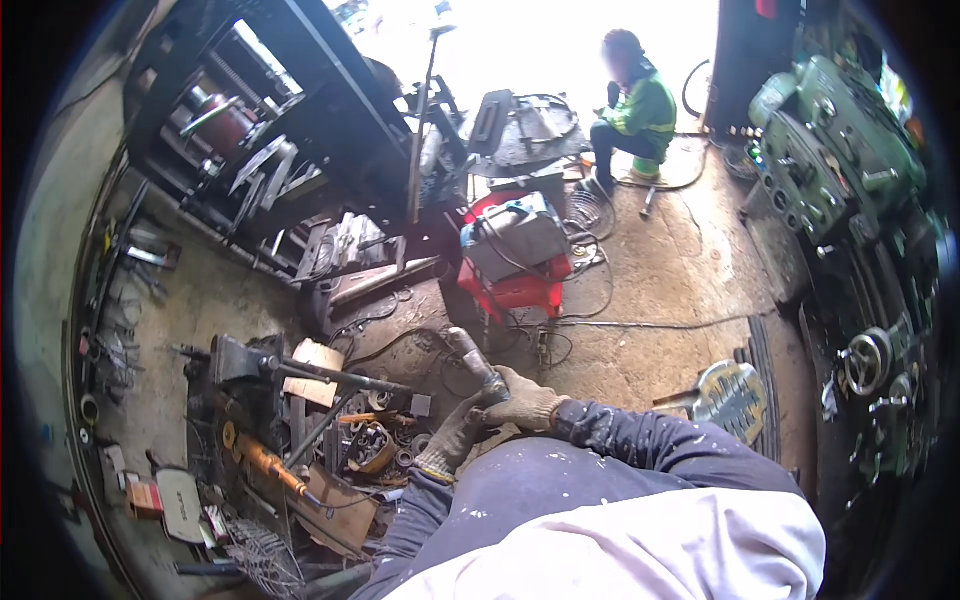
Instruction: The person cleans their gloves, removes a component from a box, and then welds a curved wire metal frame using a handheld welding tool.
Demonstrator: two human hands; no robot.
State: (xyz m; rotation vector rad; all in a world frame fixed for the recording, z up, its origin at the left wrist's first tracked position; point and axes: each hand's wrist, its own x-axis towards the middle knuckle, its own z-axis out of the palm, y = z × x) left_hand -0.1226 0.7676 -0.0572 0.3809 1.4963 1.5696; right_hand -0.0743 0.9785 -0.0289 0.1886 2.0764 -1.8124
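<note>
Up-left from my right hand (530,402), fingers wrapped round its near end, slants the tube (470,352); left hand (450,432) beside, grip unclear.

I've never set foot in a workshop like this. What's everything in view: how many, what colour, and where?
Cylindrical piece: one, grey-brown, at the hands
Metal rack: one, dark, upper left
Box-shaped unit: one, dark grey, on the red stand
Red stand: one, red, upper middle
Crouching person: one, green top, by the bright opening
Machine: one, green, upper right
Handwheel: one, grey, right
Vise: one, dark, left
Orange-handled tool: one, lower left
Loose parts: too many to count, mostly dark, left of the hands
Left hand: one, greyish glove
Right hand: one, pale glove, around the piece's near end
</note>
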